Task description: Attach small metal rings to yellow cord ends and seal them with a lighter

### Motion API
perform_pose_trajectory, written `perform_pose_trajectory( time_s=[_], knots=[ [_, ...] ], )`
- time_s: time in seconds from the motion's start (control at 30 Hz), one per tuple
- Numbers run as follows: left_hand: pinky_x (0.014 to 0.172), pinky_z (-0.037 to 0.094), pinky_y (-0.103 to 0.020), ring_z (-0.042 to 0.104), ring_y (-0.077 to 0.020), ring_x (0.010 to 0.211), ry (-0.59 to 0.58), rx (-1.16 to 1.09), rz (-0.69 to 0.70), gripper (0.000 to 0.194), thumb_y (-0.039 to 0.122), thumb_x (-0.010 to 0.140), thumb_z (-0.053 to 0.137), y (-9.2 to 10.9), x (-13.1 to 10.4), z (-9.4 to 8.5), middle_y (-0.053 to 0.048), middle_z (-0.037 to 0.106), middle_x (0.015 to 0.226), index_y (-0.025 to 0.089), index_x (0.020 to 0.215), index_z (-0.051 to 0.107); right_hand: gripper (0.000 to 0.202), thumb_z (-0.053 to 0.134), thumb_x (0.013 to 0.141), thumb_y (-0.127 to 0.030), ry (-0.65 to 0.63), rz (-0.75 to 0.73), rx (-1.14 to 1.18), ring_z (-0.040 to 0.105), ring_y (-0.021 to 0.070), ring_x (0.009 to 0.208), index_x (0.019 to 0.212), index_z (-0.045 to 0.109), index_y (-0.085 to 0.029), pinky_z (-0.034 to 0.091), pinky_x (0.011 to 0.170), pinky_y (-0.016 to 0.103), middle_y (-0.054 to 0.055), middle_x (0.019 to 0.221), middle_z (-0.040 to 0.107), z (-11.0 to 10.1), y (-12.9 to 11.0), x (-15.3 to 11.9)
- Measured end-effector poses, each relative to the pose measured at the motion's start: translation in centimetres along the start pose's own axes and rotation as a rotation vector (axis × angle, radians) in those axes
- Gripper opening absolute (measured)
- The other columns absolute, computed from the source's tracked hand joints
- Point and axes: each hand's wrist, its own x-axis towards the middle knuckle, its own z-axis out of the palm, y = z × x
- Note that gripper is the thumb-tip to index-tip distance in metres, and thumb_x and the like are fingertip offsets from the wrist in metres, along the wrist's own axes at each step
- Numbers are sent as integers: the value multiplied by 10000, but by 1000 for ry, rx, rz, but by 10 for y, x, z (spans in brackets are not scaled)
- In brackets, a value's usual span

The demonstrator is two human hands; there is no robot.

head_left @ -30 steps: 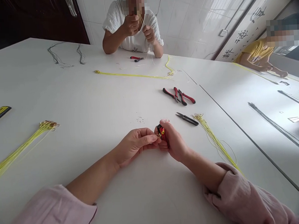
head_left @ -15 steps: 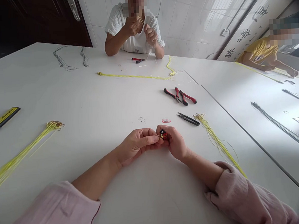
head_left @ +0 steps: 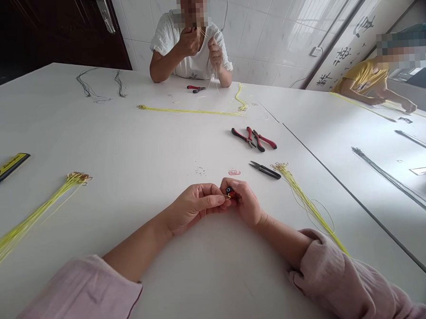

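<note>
My left hand (head_left: 203, 204) pinches a thin yellow cord (head_left: 227, 197) between thumb and forefinger. My right hand (head_left: 246, 203) is closed round a small red-and-black object (head_left: 229, 190) with a pale ring on its black part; the fingers cover most of it, so its kind is unclear. The cord runs to this object, and both hands' fingertips meet there. Just beyond my right hand lie black thread snips (head_left: 265, 169) and a bundle of yellow cords (head_left: 308, 202) with gold-coloured ends.
Two red-and-black pliers (head_left: 255, 139) lie further out on the white table (head_left: 144, 149). Another yellow cord bundle (head_left: 40, 213) and a yellow-and-black box (head_left: 7, 169) are at left. Across sits a person in white (head_left: 191, 51) handling cord; a person in yellow (head_left: 364, 80) works at right.
My hands keep nearly the same grip; the right hand has turned slightly and hides more of the red part. The view has shifted a little. The person opposite has moved their hands slightly.
</note>
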Motion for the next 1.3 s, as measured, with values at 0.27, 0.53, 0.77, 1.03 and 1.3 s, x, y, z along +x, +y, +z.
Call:
perform_pose_trajectory(
  time_s=[0.27,0.53,0.77,1.03,1.3],
  knots=[
    [851,476,-288,604,-134,845,0,-6,7,98,247,808,652,-1,2,-2,-36,678,859,166,753,656,305,314,863,-333,-20,-30,-5,304,111,508,619,429,-191,252,502,252,-17,521,429,1,-1,-2],
    [846,480,-281,610,-128,815,0,-2,10,103,235,811,651,-1,0,-2,-35,679,839,151,753,640,303,314,867,-324,-24,-54,-13,305,106,504,624,429,-186,253,497,252,-20,513,434,0,0,-1],
    [832,479,-275,608,-122,803,-4,7,18,113,230,819,643,-2,1,-3,-27,676,823,146,744,636,305,317,863,-333,-30,-44,-11,327,106,498,623,436,-187,262,495,251,-17,509,459,1,-1,-1],
    [820,488,-283,609,-121,787,-3,22,13,120,227,816,645,-1,0,-4,-28,674,817,143,733,628,301,321,861,-326,-68,-57,4,311,104,493,624,444,-187,267,497,254,-12,525,475,1,-2,-2],
    [808,495,-264,617,-112,778,-32,8,11,101,212,824,640,-1,2,-7,-23,684,818,148,746,635,305,315,853,-341,-48,-55,-73,308,105,501,611,426,-190,277,511,257,-19,508,429,1,-2,-2]
  ],
)
